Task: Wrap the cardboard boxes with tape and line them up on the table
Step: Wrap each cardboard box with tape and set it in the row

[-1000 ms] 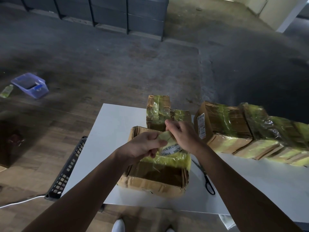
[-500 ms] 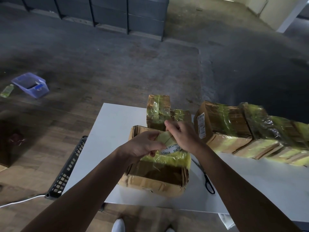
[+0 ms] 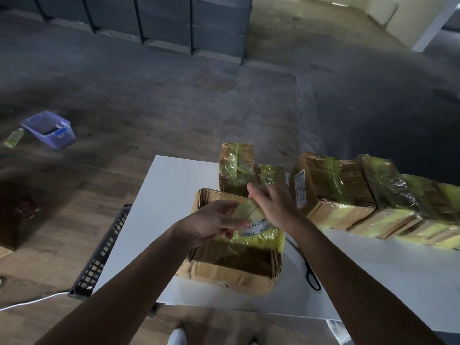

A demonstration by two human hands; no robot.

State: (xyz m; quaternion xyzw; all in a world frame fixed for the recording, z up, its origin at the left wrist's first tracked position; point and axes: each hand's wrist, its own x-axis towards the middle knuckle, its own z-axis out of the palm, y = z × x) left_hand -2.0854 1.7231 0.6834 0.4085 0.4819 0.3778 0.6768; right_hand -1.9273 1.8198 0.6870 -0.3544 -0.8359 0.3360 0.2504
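At frame centre, the left hand (image 3: 215, 226) and right hand (image 3: 272, 206) both grip the tape roll (image 3: 245, 210) above the cardboard box (image 3: 231, 266) near the table (image 3: 169, 195) front edge; scissors (image 3: 310, 268) lie just right, wrapped boxes (image 3: 333, 188) crowd behind, and white tabletop shows at left.

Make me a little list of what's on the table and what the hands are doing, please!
Hands: left hand and right hand both hold the tape roll
Box being wrapped: cardboard box under the hands, partly covered in yellowish tape
Finished boxes: row of wrapped boxes on the right; two wrapped boxes behind
Tool: scissors lying on the table, right of the cardboard box
Floor: purple bin, with a bottle beside it
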